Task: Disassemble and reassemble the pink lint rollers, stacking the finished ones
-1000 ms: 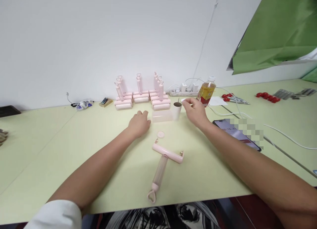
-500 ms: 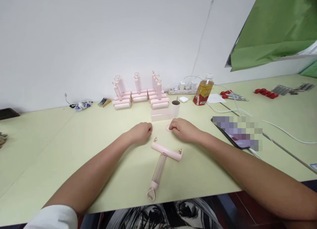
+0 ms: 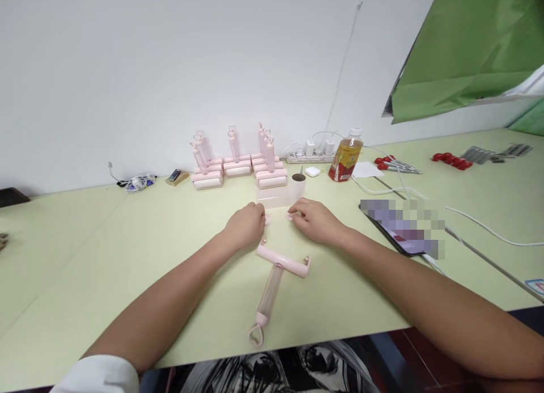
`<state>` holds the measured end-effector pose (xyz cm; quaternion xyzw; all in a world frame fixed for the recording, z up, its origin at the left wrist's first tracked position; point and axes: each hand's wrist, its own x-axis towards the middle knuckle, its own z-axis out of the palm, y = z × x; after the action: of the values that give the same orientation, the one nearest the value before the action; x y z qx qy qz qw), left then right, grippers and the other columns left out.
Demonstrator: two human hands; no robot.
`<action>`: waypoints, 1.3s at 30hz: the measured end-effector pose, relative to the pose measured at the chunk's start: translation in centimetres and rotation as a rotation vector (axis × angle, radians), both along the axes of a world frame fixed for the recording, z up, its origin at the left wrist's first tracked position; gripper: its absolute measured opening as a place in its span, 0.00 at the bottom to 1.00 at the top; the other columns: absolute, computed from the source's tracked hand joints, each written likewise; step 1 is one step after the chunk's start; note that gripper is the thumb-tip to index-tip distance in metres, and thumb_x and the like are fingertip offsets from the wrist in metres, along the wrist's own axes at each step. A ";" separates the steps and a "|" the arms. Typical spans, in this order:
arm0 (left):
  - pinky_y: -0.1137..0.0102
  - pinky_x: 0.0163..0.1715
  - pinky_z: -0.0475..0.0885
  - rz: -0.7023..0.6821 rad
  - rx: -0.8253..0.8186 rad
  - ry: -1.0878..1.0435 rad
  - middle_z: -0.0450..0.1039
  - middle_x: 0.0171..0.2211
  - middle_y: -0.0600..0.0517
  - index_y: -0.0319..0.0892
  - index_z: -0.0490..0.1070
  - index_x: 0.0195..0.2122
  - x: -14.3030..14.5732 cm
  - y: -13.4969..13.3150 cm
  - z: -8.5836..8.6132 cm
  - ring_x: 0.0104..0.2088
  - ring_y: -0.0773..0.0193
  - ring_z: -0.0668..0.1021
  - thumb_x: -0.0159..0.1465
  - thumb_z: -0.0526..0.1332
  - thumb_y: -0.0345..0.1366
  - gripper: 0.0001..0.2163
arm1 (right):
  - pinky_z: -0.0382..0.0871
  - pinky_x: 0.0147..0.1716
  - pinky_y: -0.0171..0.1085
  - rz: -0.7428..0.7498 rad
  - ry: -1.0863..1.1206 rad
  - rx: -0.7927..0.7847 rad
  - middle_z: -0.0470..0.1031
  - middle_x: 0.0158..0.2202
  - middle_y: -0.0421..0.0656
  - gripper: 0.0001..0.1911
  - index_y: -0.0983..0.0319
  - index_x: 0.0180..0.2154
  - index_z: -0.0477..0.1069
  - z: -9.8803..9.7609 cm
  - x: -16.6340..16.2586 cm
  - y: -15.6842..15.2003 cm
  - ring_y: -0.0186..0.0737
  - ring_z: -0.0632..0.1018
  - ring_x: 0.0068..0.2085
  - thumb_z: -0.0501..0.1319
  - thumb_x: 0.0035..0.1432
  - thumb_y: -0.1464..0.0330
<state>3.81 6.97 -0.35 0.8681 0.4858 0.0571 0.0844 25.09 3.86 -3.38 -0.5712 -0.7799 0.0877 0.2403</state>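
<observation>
My left hand (image 3: 245, 227) is closed, its fingers pinching a small pink round end cap (image 3: 267, 219) just above or on the table. Across from it, my right hand (image 3: 319, 222) pinches a similar pink end cap (image 3: 289, 216), which looks tilted. Nearer to me lies a pink lint roller handle (image 3: 269, 295) with a heart-shaped loop at its end and a bare, two-armed roller frame (image 3: 284, 261). Just beyond my hands are a translucent pink cover (image 3: 272, 198) and a white paper roll (image 3: 298, 187) standing upright.
Several assembled pink lint rollers (image 3: 272, 174) stand along the wall. To their right are a power strip (image 3: 312, 156), a drink bottle (image 3: 346, 157) and red-and-silver tools (image 3: 397, 165). A phone (image 3: 395, 228) with a white cable lies right of my right arm. Coiled cable (image 3: 136, 183) sits at left.
My left hand has shifted slightly, and a pink end cap now shows at its fingertips. The cap at my right hand, earlier flat on the table, is now tilted up.
</observation>
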 end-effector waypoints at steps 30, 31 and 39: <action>0.69 0.33 0.68 -0.221 -0.135 -0.377 0.75 0.37 0.49 0.43 0.68 0.43 -4.5 -4.3 -1.6 0.34 0.61 0.75 0.66 0.53 0.52 0.18 | 0.76 0.34 0.43 0.509 1.274 -1.023 0.79 0.32 0.43 0.20 0.59 0.49 0.63 1.0 -3.8 -4.3 0.41 0.82 0.31 0.63 0.60 0.56; 0.69 0.33 0.68 -0.252 -0.161 -0.359 0.75 0.37 0.49 0.43 0.69 0.43 -4.5 -4.3 -1.4 0.34 0.61 0.76 0.66 0.53 0.53 0.19 | 0.76 0.33 0.42 0.523 1.267 -1.027 0.80 0.32 0.43 0.20 0.60 0.47 0.63 1.0 -3.8 -4.4 0.41 0.82 0.31 0.63 0.60 0.56; 0.69 0.40 0.69 -0.283 -0.343 -0.294 0.79 0.40 0.50 0.49 0.74 0.43 -4.1 -4.8 0.1 0.42 0.56 0.78 0.62 0.59 0.53 0.17 | 0.68 0.29 0.31 0.654 1.060 -0.886 0.76 0.27 0.41 0.17 0.66 0.34 0.71 0.7 -3.5 -4.1 0.32 0.77 0.27 0.66 0.57 0.57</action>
<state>-0.32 2.12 -0.23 0.8828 0.3447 0.0872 0.3072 21.60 -0.20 -2.68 -0.2356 -0.5815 0.7216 0.2927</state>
